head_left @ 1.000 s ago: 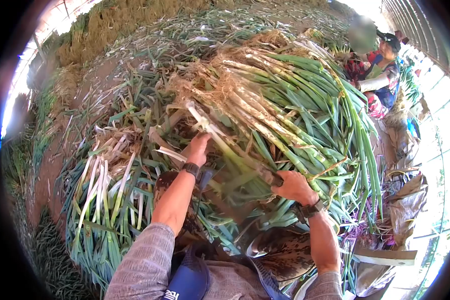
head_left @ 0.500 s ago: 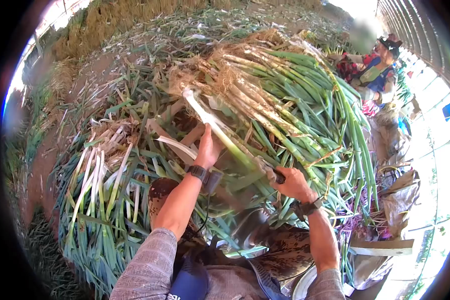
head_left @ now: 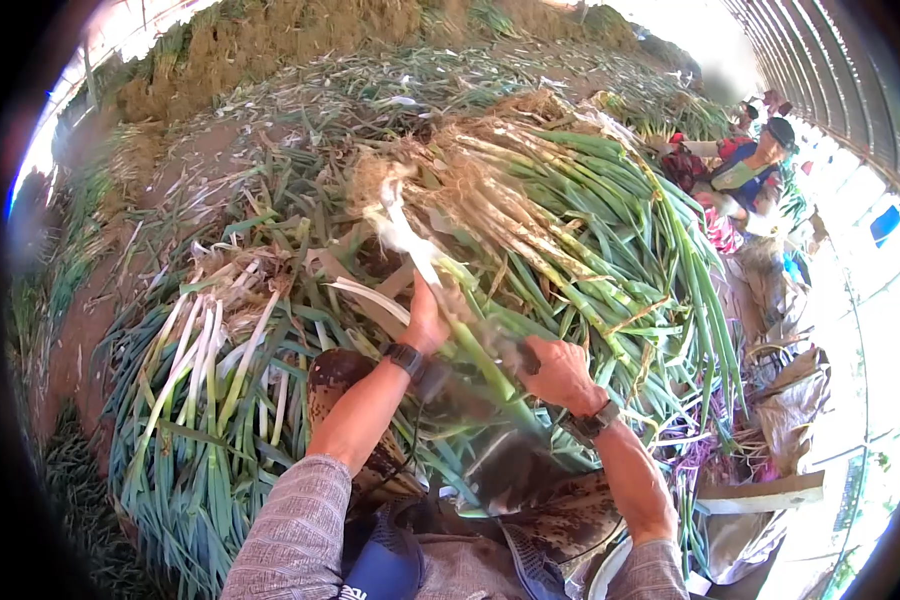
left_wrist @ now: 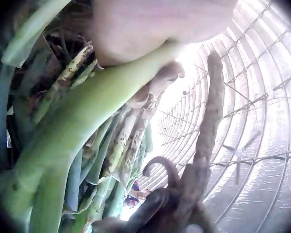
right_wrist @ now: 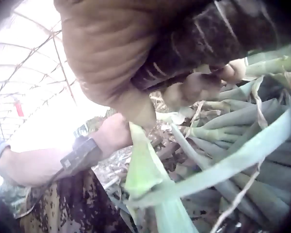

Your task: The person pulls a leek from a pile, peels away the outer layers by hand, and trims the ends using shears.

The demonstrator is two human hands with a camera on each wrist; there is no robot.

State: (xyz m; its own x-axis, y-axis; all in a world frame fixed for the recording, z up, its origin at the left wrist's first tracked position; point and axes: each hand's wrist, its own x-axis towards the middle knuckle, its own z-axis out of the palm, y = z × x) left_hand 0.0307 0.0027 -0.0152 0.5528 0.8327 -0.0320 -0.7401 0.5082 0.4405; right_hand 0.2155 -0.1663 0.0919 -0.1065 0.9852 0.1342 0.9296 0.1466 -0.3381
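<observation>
My left hand (head_left: 425,318) grips a large green onion (head_left: 475,345) by its stalk. Its roots point up and away, and its leaves hang toward my lap. A blurred pale strip of skin (head_left: 402,235) shows along the white part. In my right hand (head_left: 560,375) is a dark, ridged handle (right_wrist: 199,41) of a tool that looks like an air blow gun. The left wrist view shows the tool's long dirty tube (left_wrist: 211,107) and curled lever (left_wrist: 162,167), close beside the stalk. My right fingers wrap the handle near the green leaves (right_wrist: 150,184).
A big heap of unpeeled green onions (head_left: 610,210) lies ahead and right, roots toward the middle. Peeled ones with white stalks (head_left: 205,350) lie at my left. Loose leaves (head_left: 300,160) cover the ground beyond. Another person (head_left: 750,170) sits at the far right, by sacks (head_left: 795,400).
The left hand has shifted right and down, and the right hand has drawn in to the left. The held green onion stands steeper, with blurred skin now along its white part.
</observation>
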